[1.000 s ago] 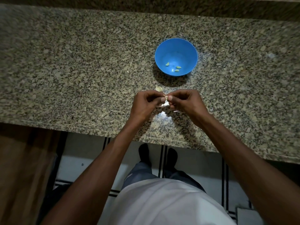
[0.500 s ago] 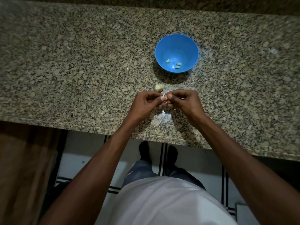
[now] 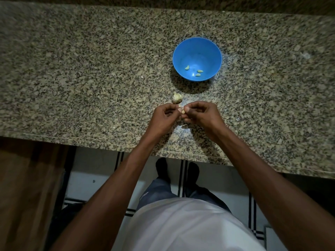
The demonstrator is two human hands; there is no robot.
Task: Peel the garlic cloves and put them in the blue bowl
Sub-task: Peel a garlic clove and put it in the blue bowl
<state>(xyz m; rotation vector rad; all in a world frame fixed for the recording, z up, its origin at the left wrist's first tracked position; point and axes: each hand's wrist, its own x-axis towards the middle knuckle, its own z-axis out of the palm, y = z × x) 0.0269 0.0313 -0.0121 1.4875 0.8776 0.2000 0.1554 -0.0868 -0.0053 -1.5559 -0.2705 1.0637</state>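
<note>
1. Small pale garlic clove (image 3: 183,111): pinched between the fingertips of both hands, held just above the countertop, near its front edge. Whether skin remains on it cannot be told.
2. Left hand (image 3: 164,118): fingers curled inward, thumb and forefinger closed on the left side of the clove.
3. Right hand (image 3: 203,115): fingers curled, thumb and forefinger closed on the right side of the same clove; the two hands meet at the fingertips.
4. Partial head of garlic, off-white with papery skin (image 3: 177,97): resting on the countertop just beyond the hands, between them and the bowl.
5. Round blue plastic bowl (image 3: 197,44): upright on the countertop, beyond the garlic head and apart from it.
6. Three peeled yellowish garlic cloves (image 3: 193,70): lying loose on the bowl's floor, not touching one another.
7. Speckled brown-and-grey granite countertop (image 3: 90,69): bears all the above; small pale scraps lie scattered on it.
8. Person: bare forearms, white shirt, dark trousers, standing on a pale tiled floor with dark lines (image 3: 101,171).
</note>
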